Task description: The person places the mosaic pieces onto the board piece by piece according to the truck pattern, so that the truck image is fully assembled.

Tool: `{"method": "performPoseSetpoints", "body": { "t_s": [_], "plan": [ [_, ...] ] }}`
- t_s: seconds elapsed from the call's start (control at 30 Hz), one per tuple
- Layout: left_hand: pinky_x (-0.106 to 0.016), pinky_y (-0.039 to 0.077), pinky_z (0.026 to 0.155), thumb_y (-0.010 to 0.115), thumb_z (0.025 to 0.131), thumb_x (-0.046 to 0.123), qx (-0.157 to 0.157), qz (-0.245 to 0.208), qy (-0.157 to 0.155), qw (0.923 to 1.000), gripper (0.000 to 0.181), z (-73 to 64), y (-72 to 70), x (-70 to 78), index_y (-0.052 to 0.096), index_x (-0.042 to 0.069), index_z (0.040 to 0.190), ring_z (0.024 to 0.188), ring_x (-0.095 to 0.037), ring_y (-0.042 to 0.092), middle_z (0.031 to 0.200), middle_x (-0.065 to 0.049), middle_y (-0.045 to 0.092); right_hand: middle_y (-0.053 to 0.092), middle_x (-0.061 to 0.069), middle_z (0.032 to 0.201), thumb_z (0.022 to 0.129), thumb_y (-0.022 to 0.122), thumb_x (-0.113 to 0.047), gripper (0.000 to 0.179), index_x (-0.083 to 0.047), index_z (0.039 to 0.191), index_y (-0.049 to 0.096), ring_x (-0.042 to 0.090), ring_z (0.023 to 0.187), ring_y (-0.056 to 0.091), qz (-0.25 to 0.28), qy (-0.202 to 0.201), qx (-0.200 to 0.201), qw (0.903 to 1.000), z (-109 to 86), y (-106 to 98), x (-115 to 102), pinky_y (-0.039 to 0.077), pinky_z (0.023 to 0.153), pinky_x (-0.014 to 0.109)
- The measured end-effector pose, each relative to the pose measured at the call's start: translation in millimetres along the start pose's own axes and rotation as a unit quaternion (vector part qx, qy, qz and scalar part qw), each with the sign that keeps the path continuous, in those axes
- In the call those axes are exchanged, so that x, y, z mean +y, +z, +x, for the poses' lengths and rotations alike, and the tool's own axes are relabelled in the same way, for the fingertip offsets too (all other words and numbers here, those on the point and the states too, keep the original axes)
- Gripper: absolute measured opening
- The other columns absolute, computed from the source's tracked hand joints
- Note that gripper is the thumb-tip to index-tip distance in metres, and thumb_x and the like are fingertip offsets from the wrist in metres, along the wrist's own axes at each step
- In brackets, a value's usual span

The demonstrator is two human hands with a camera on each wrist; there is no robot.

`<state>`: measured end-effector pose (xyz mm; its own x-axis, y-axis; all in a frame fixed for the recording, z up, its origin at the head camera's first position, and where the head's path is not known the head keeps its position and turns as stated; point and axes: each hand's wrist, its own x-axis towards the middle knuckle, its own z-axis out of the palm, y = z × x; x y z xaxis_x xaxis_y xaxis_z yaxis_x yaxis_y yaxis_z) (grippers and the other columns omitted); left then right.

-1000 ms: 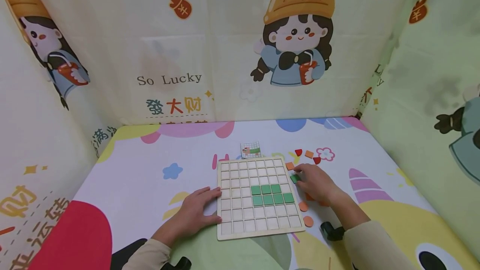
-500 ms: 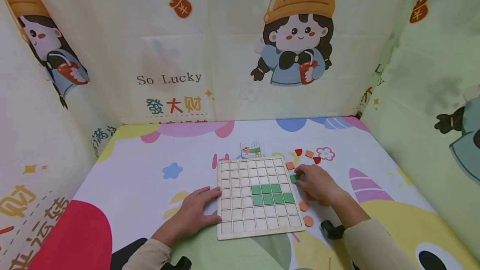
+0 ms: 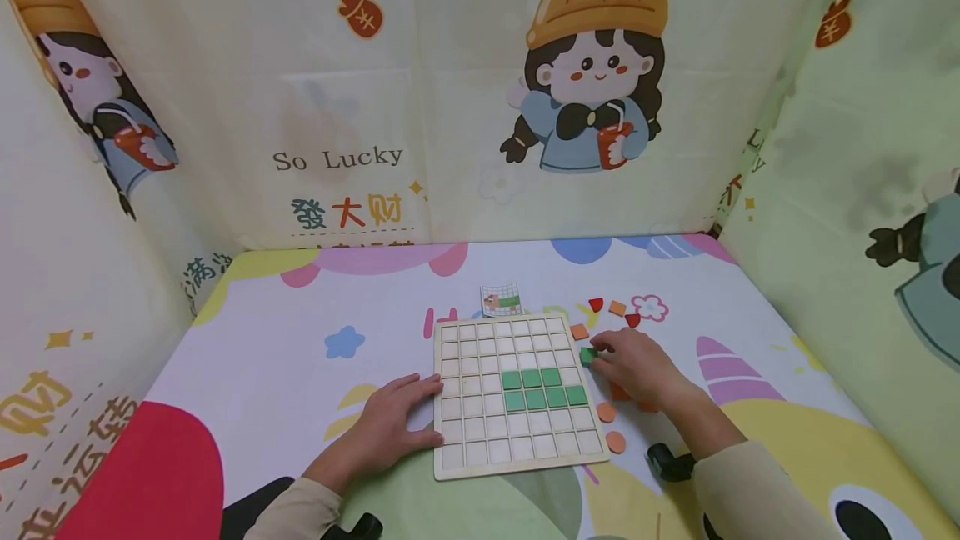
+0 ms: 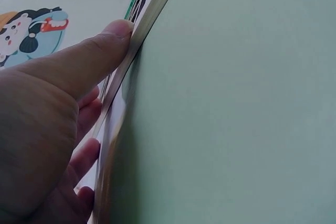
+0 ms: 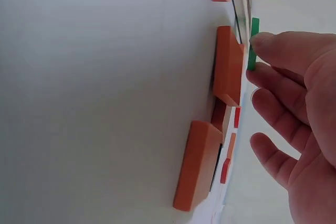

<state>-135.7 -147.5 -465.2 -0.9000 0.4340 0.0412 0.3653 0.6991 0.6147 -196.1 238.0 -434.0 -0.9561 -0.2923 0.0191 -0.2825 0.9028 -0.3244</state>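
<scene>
A square wooden board [image 3: 480, 432] with a grid of white cells lies on the table, and several green square tiles [image 3: 531, 399] fill two rows of cells near its middle. At its left edge rests my left hand [image 3: 390, 423], thumb and fingertips touching the side. The left wrist view has the thumb [image 4: 89, 56] straight against that edge. Just off the board's right edge, my right hand [image 3: 633, 365] pinches a loose green tile [image 3: 587, 356] between thumb and index finger. In the right wrist view this green tile [image 5: 255, 26] stands on edge, the other fingers loosely bent.
A small picture card [image 3: 501, 300] sits behind the board. Orange squares [image 3: 580, 332], red pieces [image 3: 596, 304] and orange discs [image 3: 616, 442] lie along the right side, some partly under the right hand. Printed cloth walls [image 3: 450, 107] enclose the table.
The green tile has turned slightly in my right fingers and shifted a touch left. My left hand stays on the board's edge; the board and the other tiles look unmoved.
</scene>
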Motion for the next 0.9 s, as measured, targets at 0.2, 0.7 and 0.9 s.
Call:
{"method": "performPoseSetpoints", "body": {
  "t_s": [0.2, 0.7, 0.9],
  "plan": [
    [-0.062, 0.031, 0.107, 0.083, 0.082, 0.034, 0.0, 0.001, -0.002, 1.0, 0.069, -0.5, -0.2, 0.2, 0.058, 0.008, 0.14, 0.138, -0.04, 0.038, 0.147, -0.003, 0.053, 0.07, 0.008, 0.107, 0.089, 0.076, -0.017, 0.034, -0.002, 0.119, 0.071, 0.028, 0.097, 0.061, 0.03, -0.003, 0.006, 0.9995, -3.0, -2.1, -2.6, 0.053, 0.085, 0.048],
    [-0.062, 0.031, 0.107, 0.084, 0.081, 0.034, 0.003, 0.001, -0.001, 1.0, 0.069, -0.3, 0.2, -0.3, 0.058, 0.009, 0.14, 0.138, -0.039, 0.039, 0.147, -0.003, 0.053, 0.069, 0.001, 0.1, 0.088, 0.075, -0.016, 0.027, -0.008, 0.114, 0.074, 0.022, 0.094, 0.059, 0.029, -0.003, -0.031, 0.9991, -8.9, 2.9, -19.8, 0.052, 0.083, 0.043],
    [-0.063, 0.03, 0.108, 0.083, 0.081, 0.035, 0.002, 0.0, -0.003, 1.0, 0.07, -0.3, 0.0, 0.5, 0.057, 0.008, 0.141, 0.139, -0.039, 0.038, 0.146, -0.003, 0.053, 0.069, 0.001, 0.098, 0.088, 0.077, -0.016, 0.027, -0.006, 0.113, 0.074, 0.021, 0.091, 0.059, 0.023, -0.024, -0.033, 0.9989, -10.3, 3.4, -23.8, 0.052, 0.081, 0.041]
  ]
}}
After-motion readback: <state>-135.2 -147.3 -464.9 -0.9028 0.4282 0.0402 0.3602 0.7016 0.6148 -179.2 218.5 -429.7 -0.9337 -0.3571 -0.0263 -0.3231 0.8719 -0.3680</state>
